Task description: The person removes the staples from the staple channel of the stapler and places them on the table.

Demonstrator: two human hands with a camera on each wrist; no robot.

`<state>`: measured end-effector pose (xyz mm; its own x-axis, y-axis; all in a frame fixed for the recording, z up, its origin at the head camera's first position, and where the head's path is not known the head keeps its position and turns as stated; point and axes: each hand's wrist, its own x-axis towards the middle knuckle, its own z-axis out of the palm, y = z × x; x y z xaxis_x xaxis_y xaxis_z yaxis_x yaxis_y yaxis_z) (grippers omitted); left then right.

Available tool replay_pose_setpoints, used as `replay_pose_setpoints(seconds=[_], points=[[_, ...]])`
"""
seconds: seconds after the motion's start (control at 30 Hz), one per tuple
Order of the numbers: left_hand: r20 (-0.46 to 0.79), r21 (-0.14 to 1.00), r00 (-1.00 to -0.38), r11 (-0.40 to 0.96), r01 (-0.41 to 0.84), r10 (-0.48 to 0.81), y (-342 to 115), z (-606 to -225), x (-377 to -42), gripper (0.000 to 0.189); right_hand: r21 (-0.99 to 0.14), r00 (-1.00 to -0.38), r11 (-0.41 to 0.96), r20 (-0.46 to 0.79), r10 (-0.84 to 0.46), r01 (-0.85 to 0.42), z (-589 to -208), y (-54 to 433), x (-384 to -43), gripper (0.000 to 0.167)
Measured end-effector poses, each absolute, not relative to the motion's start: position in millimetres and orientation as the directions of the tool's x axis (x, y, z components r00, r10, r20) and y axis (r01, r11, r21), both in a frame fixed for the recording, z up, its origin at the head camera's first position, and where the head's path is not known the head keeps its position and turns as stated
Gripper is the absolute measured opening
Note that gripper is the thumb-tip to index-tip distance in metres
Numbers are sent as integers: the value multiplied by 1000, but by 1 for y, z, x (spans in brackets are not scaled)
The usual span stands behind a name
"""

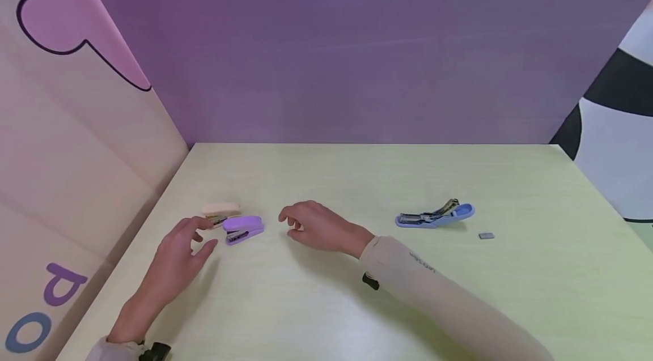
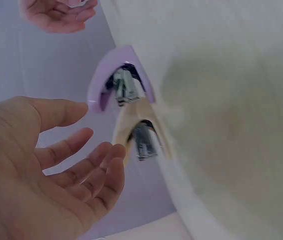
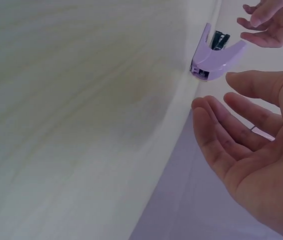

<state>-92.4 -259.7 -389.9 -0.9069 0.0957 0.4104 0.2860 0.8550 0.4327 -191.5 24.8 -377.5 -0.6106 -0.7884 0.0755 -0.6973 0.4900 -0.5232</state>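
Observation:
A purple stapler stands on the left part of the table, its jaws spread apart. Close behind it, partly covered, is a cream stapler, whose metal magazine shows in the left wrist view. Just left of both, my left hand is held with loosely bent fingers and nothing in its grasp; whether a fingertip touches a stapler is hard to tell. My right hand hovers over the table to the right of the purple stapler, fingers gently bent and holding nothing.
Further right lies a blue stapler spread wide, its metal magazine raised. Beside it is a small grey strip of staples. A purple wall panel rises behind the pale table, with printed panels at both sides.

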Motion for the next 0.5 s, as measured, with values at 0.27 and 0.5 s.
replay_pose_setpoints(seconds=[0.27, 0.5], points=[[278, 541, -959, 816, 206, 58, -274, -401, -106, 24, -554, -656, 531, 37, -754, -641, -386, -5, -204, 42], [219, 605, -971, 767, 216, 100, -276, -406, -115, 35, -521, -655, 542, 43, -755, -659, -393, -28, -212, 45]])
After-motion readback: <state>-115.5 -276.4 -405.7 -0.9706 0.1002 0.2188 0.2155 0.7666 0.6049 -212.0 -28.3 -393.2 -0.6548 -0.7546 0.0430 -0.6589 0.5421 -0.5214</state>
